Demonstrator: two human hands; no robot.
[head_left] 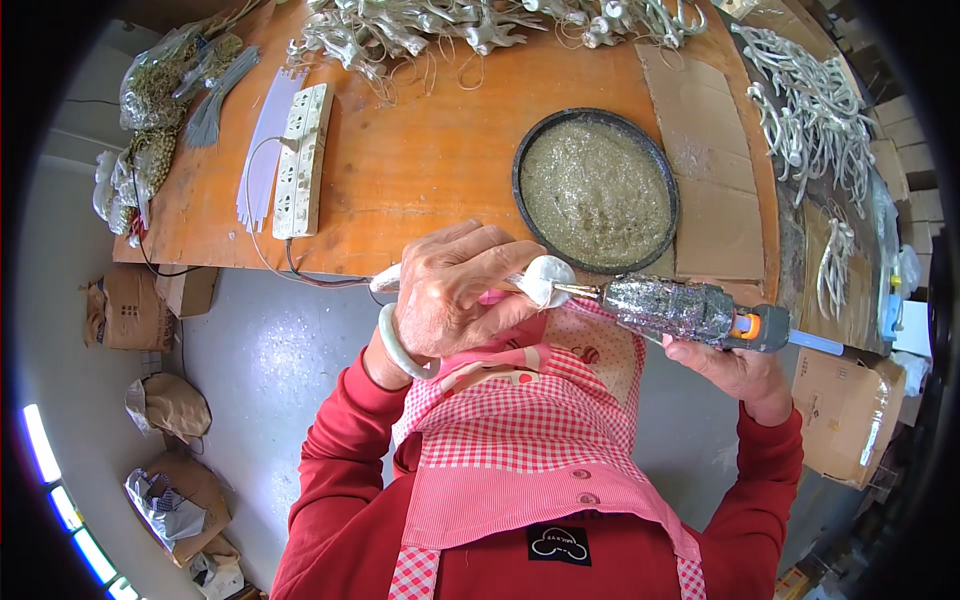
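My left hand (455, 290) grips a small white piece (545, 278) with a rounded end, held just in front of the table edge. My right hand (735, 370) holds a glue gun (690, 310) crusted with glitter, with an orange trigger; its metal tip touches the white piece. Just beyond both hands, a round black tray (530, 135) filled with olive-gold glitter rests on the orange wooden table (420, 170). A pale bangle sits on my left wrist. I wear red sleeves and a pink checked apron.
A white power strip (300, 160) with a cable lies on the table's left. Several white antler-shaped pieces (810, 110) are piled along the far and right edges. Cardboard sheets (705, 140) lie right of the tray. Bags of glitter (160, 90) sit far left; paper bags (165, 405) stand on the floor.
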